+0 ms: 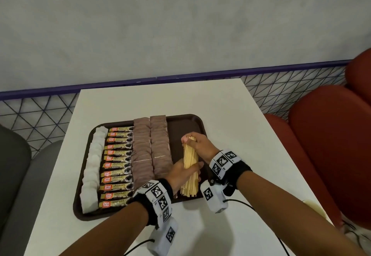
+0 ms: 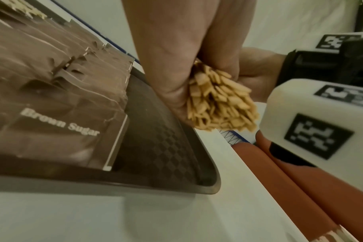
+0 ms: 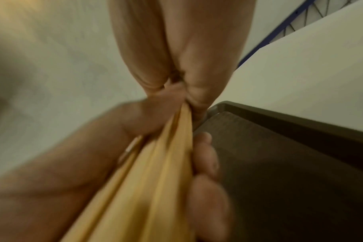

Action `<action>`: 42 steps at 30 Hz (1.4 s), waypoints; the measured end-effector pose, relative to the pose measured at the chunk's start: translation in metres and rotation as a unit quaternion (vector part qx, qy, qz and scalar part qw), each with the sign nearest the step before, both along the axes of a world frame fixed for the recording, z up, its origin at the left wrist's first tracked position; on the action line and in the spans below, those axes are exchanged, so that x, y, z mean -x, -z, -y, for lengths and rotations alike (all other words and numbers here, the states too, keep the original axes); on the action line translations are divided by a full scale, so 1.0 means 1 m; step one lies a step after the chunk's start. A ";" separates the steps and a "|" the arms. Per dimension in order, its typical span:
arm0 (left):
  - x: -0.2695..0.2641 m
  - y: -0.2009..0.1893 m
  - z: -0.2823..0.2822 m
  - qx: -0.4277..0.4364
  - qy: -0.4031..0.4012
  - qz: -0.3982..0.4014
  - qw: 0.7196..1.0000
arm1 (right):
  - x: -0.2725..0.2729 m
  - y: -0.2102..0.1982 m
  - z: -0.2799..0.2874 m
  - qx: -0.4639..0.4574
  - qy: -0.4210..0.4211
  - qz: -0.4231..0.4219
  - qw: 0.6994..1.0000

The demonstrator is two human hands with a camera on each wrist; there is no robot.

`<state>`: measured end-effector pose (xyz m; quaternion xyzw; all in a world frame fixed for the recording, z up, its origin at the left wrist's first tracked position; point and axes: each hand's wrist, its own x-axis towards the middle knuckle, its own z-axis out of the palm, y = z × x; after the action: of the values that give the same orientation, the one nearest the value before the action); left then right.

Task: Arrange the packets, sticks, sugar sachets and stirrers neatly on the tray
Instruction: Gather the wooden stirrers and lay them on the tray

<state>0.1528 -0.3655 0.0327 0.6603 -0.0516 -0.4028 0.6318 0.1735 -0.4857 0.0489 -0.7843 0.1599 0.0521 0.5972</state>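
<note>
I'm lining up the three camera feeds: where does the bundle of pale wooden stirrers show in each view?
Head: the bundle of pale wooden stirrers is right of centre, over the dark brown plastic tray, held by both hands.
Left wrist: its fanned ends sit centre, below the palm.
Right wrist: its blurred long sides run from centre to the bottom edge.
Shared landmark: the tray's rim.

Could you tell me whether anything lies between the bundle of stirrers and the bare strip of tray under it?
Nothing visible does. Both hands hold the stirrers over the tray's bare right strip, beside the brown sugar sachets.
</note>
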 end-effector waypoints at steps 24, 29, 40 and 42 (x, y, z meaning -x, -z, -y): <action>-0.039 0.045 0.054 -0.155 -0.038 0.057 0.986 | 0.018 0.027 0.033 -0.011 0.121 -0.160 0.980; -0.037 0.044 0.057 -0.200 -0.037 0.066 0.977 | 0.018 0.030 0.031 0.059 0.090 -0.166 0.980; -0.036 0.045 0.039 -0.193 -0.074 0.060 0.977 | 0.020 0.019 0.023 0.135 0.060 -0.148 0.978; -0.035 0.043 0.039 -0.189 -0.078 0.057 0.977 | 0.020 0.020 0.022 0.129 0.060 -0.148 0.979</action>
<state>0.1882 -0.4049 -0.0107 0.7917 0.0410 -0.3159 0.5213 0.1537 -0.5072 0.0289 -0.8272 0.2989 0.1106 0.4629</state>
